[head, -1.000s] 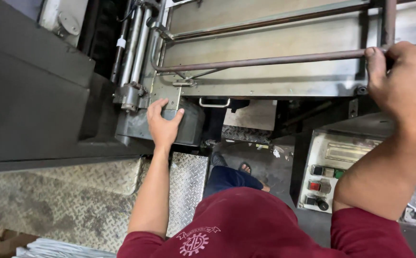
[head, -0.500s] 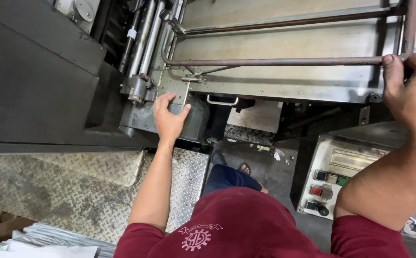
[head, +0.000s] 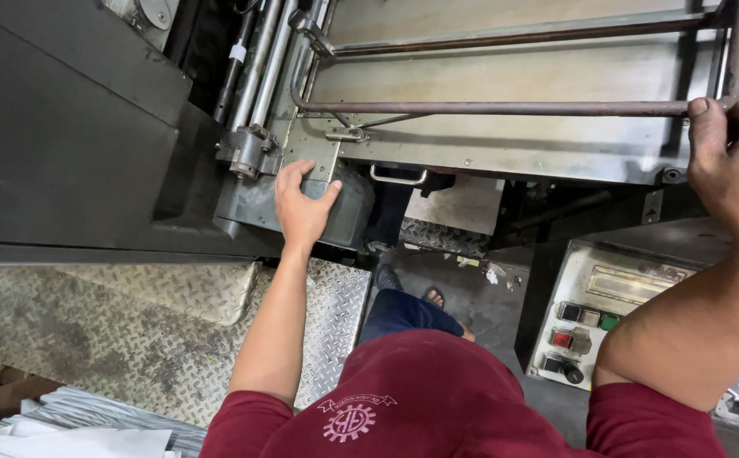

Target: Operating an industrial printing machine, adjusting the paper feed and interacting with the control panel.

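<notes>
Machine body [head: 72,153], dark grey, filled the upper left of the head view, with a flat steel plate [head: 505,72] spread across the top. Diamond-tread floor plate [head: 132,331] lay below, beside the person's maroon shirt [head: 437,399]. A brown horizontal rail [head: 505,108] ran across the steel plate to the right edge. The right hand [head: 734,161] was closed around that rail at its right end, fingers curled over it, thumb pointing up. The left hand [head: 303,208] lay flat, fingers spread moderately, on a grey housing block [head: 344,212] at the machine's lower corner; it pressed on the block without gripping it. Just above it stood a pair of polished cylindrical rods [head: 261,64]. A control panel [head: 594,318] with red, green and black buttons sat below the right forearm. A small metal handle [head: 398,177] hung just right of the left hand.
</notes>
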